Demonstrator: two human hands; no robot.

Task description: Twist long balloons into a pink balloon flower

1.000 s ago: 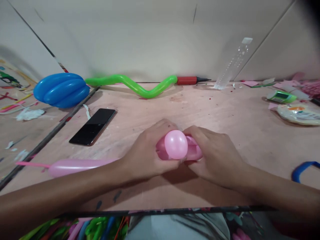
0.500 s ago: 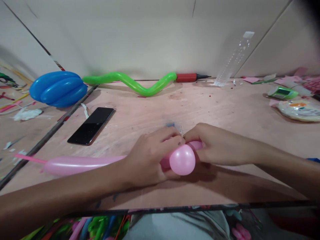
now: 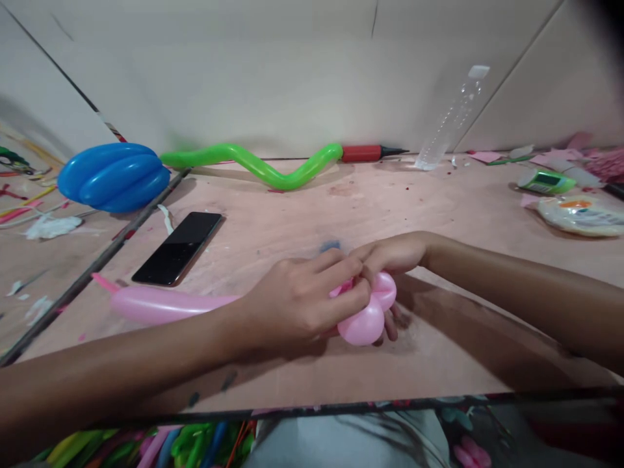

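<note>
A long pink balloon [image 3: 170, 305] lies behind my left forearm, its thin uninflated tip pointing left. Its other end, formed into small round bubbles, sits between my hands over the table near the front edge. My left hand [image 3: 305, 299] is closed round the pink balloon, fingers curled over the bubbles. From the right, my right hand [image 3: 392, 257] pinches the balloon close to my left fingertips, and some of its fingers show below the bubbles. The spot where the fingers meet is partly hidden.
A black phone [image 3: 178, 249] lies left. Behind are a blue balloon bundle [image 3: 114, 177], a bent green balloon [image 3: 268, 172], a red pump [image 3: 361, 153] and a clear bottle [image 3: 451, 120]. At right are a green-labelled item [image 3: 546, 182] and a plastic packet [image 3: 585, 214]. Balloons lie below the table edge [image 3: 341, 409].
My right hand has turned and shifted slightly up, with its lower fingers now showing. A second pink bubble is now visible beside the first. The balloon's left tip has moved right and up.
</note>
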